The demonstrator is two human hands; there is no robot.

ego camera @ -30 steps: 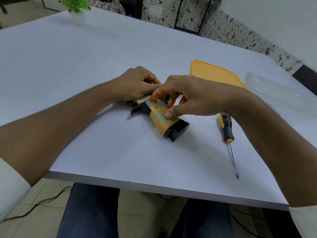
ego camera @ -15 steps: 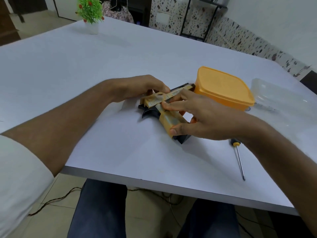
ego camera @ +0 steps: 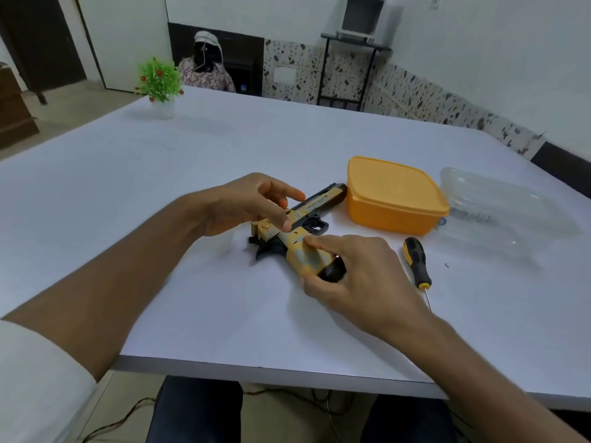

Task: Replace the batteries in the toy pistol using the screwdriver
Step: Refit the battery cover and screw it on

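Observation:
The yellow and black toy pistol (ego camera: 319, 204) lies on its side on the white table (ego camera: 224, 298), barrel pointing toward the orange box. My right hand (ego camera: 355, 276) grips its handle from the near side, thumb and fingers around the butt. My left hand (ego camera: 246, 203) hovers over the rear of the slide with fingers spread, one fingertip touching the top of the pistol. The screwdriver (ego camera: 417, 263), with a black and yellow handle, lies on the table just right of my right hand, tip pointing toward me.
An orange lidded box (ego camera: 393, 195) sits just beyond the pistol's muzzle. A clear plastic package (ego camera: 499, 206) lies to its right. A tiny dark speck, perhaps a screw (ego camera: 446, 265), rests right of the screwdriver. A small potted plant (ego camera: 161, 87) stands far left.
My left hand has lifted off the slide and spread its fingers. My right hand has slid down to the butt of the handle. The view has tilted up and back.

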